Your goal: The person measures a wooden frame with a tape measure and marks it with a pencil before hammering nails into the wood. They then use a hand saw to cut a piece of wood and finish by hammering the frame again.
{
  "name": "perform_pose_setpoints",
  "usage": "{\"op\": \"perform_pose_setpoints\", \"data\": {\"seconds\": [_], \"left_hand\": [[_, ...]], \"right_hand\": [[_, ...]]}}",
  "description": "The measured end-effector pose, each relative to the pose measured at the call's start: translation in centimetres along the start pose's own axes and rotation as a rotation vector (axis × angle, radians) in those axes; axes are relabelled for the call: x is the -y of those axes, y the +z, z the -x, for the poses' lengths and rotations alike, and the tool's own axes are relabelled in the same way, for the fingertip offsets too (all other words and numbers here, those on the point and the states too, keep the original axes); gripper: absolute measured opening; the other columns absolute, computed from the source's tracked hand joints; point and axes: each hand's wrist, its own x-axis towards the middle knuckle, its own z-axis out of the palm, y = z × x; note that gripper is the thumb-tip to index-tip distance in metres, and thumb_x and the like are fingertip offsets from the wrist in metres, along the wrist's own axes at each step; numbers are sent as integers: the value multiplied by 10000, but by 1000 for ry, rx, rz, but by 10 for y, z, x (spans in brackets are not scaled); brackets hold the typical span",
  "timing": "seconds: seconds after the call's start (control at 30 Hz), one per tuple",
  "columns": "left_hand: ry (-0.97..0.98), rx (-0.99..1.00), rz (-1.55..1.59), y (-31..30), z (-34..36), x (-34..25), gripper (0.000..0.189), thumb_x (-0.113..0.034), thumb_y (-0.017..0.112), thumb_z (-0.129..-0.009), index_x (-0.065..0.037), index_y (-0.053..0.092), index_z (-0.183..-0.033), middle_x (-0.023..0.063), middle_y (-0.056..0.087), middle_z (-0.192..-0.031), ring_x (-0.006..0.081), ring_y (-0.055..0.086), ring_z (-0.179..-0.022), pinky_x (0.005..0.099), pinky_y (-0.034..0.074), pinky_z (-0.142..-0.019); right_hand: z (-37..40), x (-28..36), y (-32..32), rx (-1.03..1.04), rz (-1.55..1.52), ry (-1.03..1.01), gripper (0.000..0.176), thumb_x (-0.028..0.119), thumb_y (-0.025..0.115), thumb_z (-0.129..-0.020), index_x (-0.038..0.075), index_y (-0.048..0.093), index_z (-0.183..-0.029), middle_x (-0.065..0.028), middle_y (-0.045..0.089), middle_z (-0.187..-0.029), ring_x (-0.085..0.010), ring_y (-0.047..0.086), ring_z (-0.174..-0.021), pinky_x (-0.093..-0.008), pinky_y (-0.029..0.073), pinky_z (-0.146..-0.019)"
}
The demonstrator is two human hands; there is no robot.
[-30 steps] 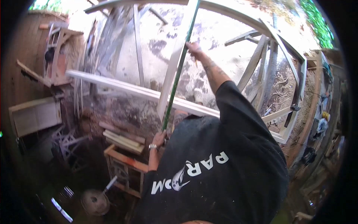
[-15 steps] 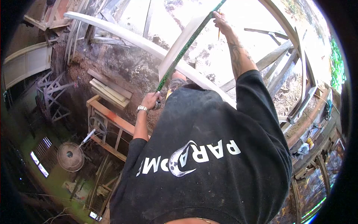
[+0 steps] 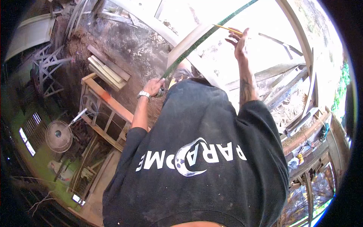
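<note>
My left hand [image 3: 153,87], with a metal watch on its wrist, is closed around the case end of a tape measure [image 3: 204,37]. The green blade runs out from that hand to the upper right, along the edge of a pale board [image 3: 186,42]. Between the fingers of my right hand [image 3: 239,41] is a yellow pencil [image 3: 226,28], its tip close to the blade and the far part of the board. A longer pale plank [image 3: 166,32] crosses beneath the board. Most of the tape's case is hidden by my left hand.
A wooden frame [image 3: 109,100] stands at the left, with stacked boards [image 3: 107,72] beyond it. A fan [image 3: 59,136] is at the lower left. Curved timber [image 3: 298,34] and a cluttered ledge [image 3: 302,142] lie at the right. Strong light washes out the upper middle.
My right hand has come off the tape blade and moved back and right, its pencil now pointing at the blade. My left hand still holds the tape measure; the whole view has shifted.
</note>
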Motion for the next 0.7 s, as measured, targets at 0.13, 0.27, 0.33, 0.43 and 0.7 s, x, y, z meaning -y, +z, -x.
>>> {"op": "perform_pose_setpoints", "data": {"seconds": [0.13,0.27,0.33,0.43,0.7], "left_hand": [[7,-8,41,-2,2,-4,526,-483,454,-981,-64,721,-809,160,696,-800,324,671,-817,413,492,-769],[-29,8,76,-1,2,-5,528,-470,453,-983,-48,717,-808,162,693,-792,316,666,-804,412,490,-768],[10,0,59,-3,2,-7,525,-469,452,-983,-49,718,-815,163,695,-794,314,666,-801,412,489,-767],[3,5,80,-4,3,-8,520,-468,451,-983,-49,719,-828,165,695,-793,315,665,-800,412,489,-767],[21,15,79,0,-5,8,566,-501,451,-1008,-42,721,-815,100,683,-735,220,641,-733,380,490,-726]], "right_hand": [[37,-1,21,330,-1,102,793,631,247,-1025,-31,663,-1155,-92,639,-768,-176,615,-621,-351,595,-688],[63,13,66,397,-59,-30,609,513,356,-1051,-3,677,-1085,-119,686,-855,-182,668,-787,-338,554,-798],[63,14,73,475,-88,-67,543,480,402,-1051,11,676,-1060,-120,699,-896,-178,668,-843,-322,540,-818],[41,-20,57,522,193,-82,486,446,431,-1052,20,662,-1048,-118,710,-962,-171,662,-912,-307,530,-828],[54,3,85,835,256,-268,477,354,415,-1065,-48,635,-1199,-155,711,-1061,-214,649,-1063,-345,488,-949]]}}
